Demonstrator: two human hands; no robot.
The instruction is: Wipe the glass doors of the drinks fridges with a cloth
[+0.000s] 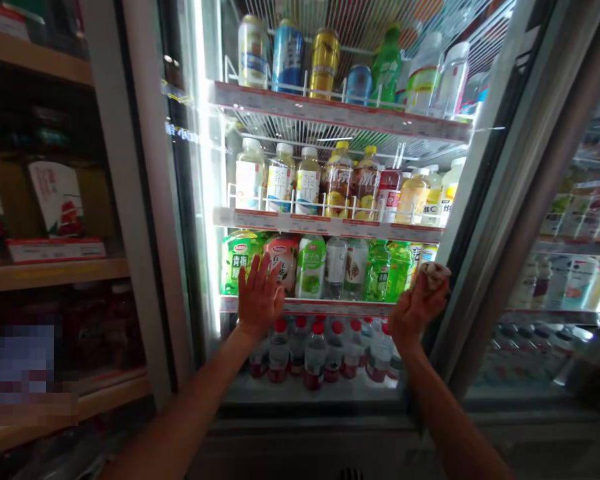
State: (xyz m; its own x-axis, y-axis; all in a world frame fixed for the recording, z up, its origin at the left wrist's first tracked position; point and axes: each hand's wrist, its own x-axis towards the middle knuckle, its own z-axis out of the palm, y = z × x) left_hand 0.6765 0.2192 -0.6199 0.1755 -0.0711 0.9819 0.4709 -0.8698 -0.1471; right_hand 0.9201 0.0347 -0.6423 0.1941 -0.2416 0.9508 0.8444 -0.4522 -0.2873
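Both my arms reach up toward a lit drinks fridge with a glass door. My left hand (260,297) is open and flat, fingers spread, in front of a green bottle (237,267) and a red-labelled bottle (287,260); it seems to rest on the glass, though contact is hard to confirm. In my right hand (417,310) is a crumpled pale cloth (434,273), held near the door's right frame (473,267). Close to that hand, behind the glass, stand green tea bottles (379,273). The cloth's underside is hidden by my fingers.
Upper fridge shelves hold cans (325,60) and tea bottles (307,180). Several red-capped water bottles (315,353) stand at the bottom. On the left is a wooden shelf (55,273) with boxed goods; another fridge section with bottles (570,280) is on the right.
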